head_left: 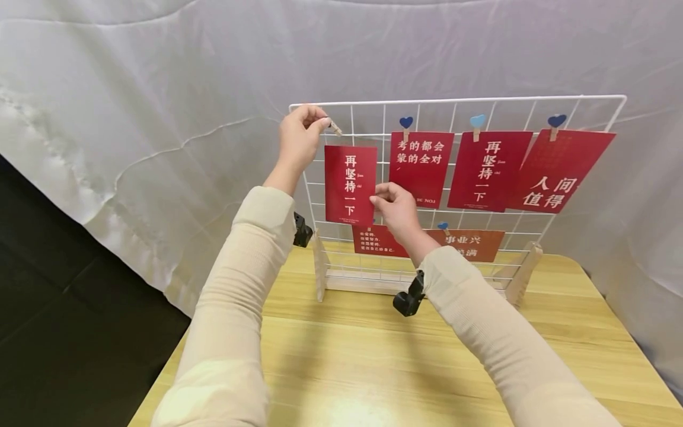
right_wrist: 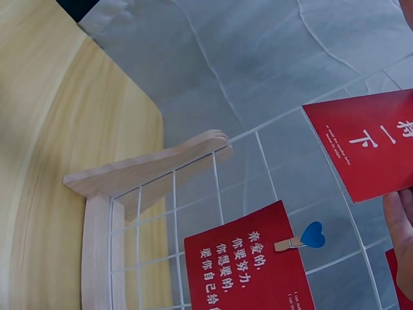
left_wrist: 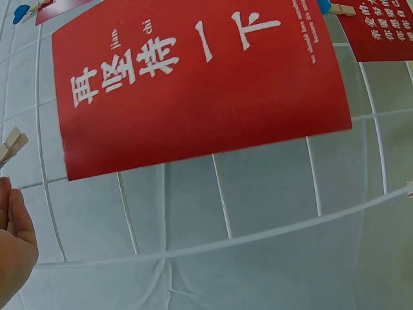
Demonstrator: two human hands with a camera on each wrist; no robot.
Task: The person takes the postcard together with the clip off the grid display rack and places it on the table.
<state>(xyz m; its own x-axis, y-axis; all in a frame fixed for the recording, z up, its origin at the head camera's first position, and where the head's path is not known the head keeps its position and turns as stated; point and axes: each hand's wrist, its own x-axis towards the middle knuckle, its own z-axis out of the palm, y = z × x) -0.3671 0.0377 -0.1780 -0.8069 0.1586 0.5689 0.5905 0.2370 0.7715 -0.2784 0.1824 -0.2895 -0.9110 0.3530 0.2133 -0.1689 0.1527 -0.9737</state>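
Note:
My left hand (head_left: 302,137) pinches a small wooden clothespin (head_left: 334,127) near the upper left corner of the white wire grid. Its jaws point down toward the top of a red card (head_left: 341,184) with white lettering, and a gap shows between them. By its right edge, my right hand (head_left: 397,210) holds that card upright in front of the grid. In the left wrist view the clothespin (left_wrist: 11,146) sticks out beyond the fingertips, beside the card (left_wrist: 193,97). The right wrist view shows fingers (right_wrist: 401,216) at the card's edge.
Three red cards hang in the upper row, one of them this card (head_left: 421,157), under heart-topped clothespins. Two lower cards, including an orange-red one (head_left: 480,246), are partly covered by my right hand and the held card. The grid stands on wooden feet (head_left: 320,267) on a table (head_left: 341,356).

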